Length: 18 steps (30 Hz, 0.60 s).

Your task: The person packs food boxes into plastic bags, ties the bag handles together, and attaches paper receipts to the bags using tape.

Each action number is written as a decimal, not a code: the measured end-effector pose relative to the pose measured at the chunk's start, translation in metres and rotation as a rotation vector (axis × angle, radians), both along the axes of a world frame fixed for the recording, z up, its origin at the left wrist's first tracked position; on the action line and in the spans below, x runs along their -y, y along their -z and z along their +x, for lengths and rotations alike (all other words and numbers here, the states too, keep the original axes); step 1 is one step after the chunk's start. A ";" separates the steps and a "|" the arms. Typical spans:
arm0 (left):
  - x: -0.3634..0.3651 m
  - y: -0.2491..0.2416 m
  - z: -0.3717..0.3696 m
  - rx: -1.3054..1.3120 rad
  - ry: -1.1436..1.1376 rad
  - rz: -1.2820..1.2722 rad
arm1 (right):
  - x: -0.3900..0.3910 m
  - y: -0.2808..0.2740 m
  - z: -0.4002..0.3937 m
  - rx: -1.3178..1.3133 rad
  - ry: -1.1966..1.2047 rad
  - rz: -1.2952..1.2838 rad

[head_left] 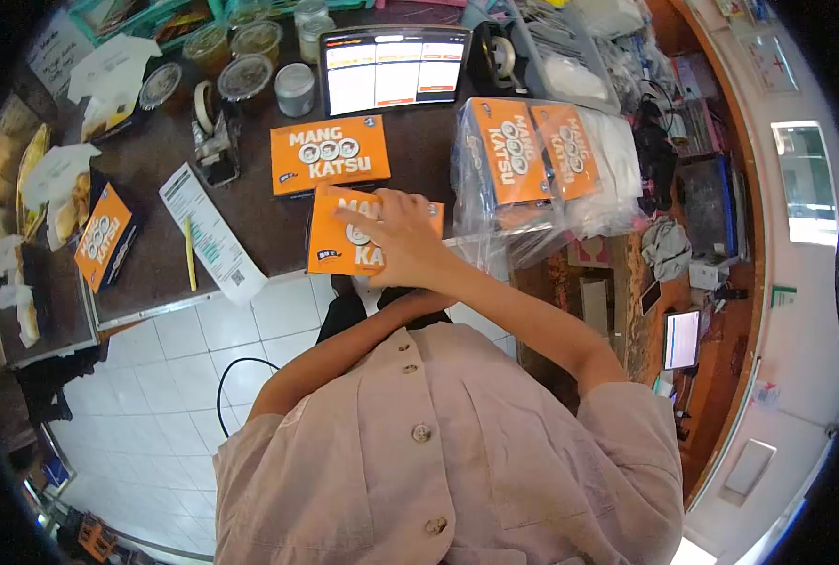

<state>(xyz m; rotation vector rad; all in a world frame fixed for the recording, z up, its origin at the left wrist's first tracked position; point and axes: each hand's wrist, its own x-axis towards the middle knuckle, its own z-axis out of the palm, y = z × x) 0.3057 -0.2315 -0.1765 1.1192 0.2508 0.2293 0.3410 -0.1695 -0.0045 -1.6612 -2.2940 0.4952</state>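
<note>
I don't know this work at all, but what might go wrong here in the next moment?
The orange box under the right hand sits at the table's near edge, so a push toward the body might tip it off. Loose clear plastic beside it could catch the right forearm. The silver-lidded container stands close to the lit screen; a knock might bump both.

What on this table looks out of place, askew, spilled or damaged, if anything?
The long printed slip lies slanted, its lower end jutting past the front edge of the dark table, so it might get knocked off. I see no spill or damage.
</note>
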 end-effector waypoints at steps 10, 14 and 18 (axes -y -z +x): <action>-0.061 -0.207 0.001 0.317 -0.582 -0.026 | 0.071 -0.171 0.185 -0.716 0.411 -0.494; -0.064 -0.258 0.029 0.414 -0.372 0.098 | 0.074 -0.138 0.210 -0.719 0.498 -0.753; -0.050 -0.258 0.042 0.426 -0.357 0.441 | 0.046 -0.105 0.215 -1.050 0.695 -0.666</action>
